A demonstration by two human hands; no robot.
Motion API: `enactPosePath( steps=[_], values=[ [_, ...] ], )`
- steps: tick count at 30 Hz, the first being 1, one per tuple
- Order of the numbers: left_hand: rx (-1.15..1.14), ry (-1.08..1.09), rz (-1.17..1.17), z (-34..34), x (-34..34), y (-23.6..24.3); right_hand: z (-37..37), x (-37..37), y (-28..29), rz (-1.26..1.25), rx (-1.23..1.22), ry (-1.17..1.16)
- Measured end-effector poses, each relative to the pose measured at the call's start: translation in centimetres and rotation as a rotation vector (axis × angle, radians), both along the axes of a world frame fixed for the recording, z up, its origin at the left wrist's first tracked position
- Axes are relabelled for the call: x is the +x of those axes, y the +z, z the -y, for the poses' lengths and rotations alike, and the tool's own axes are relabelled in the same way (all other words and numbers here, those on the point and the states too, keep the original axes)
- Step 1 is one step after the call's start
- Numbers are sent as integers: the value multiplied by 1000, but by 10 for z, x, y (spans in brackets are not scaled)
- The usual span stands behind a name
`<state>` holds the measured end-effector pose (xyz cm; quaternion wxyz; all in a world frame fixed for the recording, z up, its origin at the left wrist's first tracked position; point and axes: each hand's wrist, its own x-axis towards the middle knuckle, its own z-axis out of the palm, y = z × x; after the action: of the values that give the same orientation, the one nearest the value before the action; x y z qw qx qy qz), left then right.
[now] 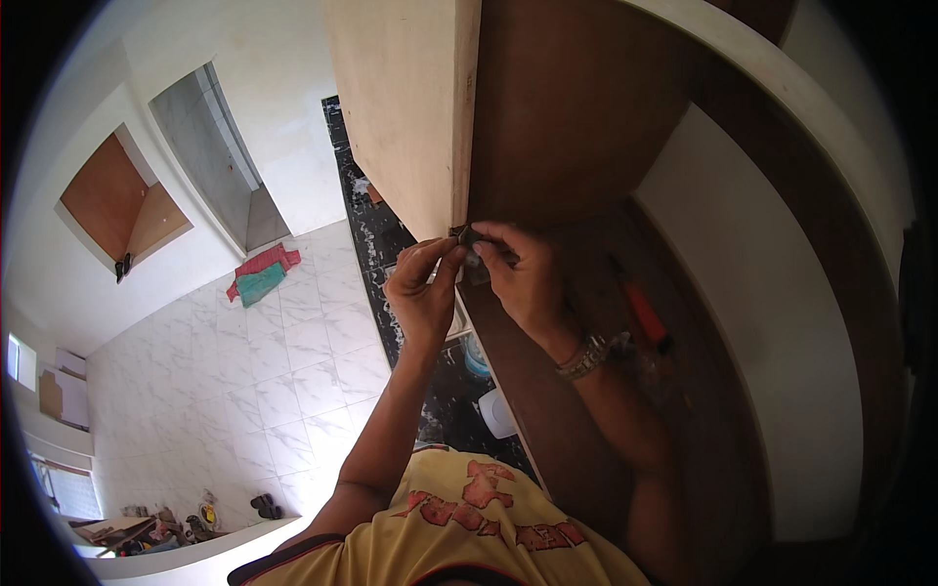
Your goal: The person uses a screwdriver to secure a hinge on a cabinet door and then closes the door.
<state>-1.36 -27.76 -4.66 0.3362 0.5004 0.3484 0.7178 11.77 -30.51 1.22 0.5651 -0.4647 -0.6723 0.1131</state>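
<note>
My left hand (422,288) and my right hand (525,278) meet at the lower end of a pale wooden door's edge (462,146). Between their fingertips is a small dark piece (462,234), too small to name. Thumb and index finger of the left hand pinch it from the left. From the right, the right hand's fingers close around the same spot, with a watch on that wrist. Behind the door opens a brown cabinet interior (576,107).
On the dark cabinet floor lies an orange-handled tool (642,313). Below my hands runs a black marbled countertop (454,391) with a white container (496,414) and a blue-lidded tub (476,354). Red and green cloths (262,278) lie on the tiled floor, shoes (266,506) farther down.
</note>
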Motion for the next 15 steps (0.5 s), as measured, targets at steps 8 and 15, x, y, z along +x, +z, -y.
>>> enactPosePath(
  steps=[8, 15],
  values=[
    [7, -5, -3, 1, 2, -2, 6, -4, 6, 158, 161, -105],
    [18, -7, -11, 0, -5, -1, 7, -5, 6, 55, 29, 35]
  ],
)
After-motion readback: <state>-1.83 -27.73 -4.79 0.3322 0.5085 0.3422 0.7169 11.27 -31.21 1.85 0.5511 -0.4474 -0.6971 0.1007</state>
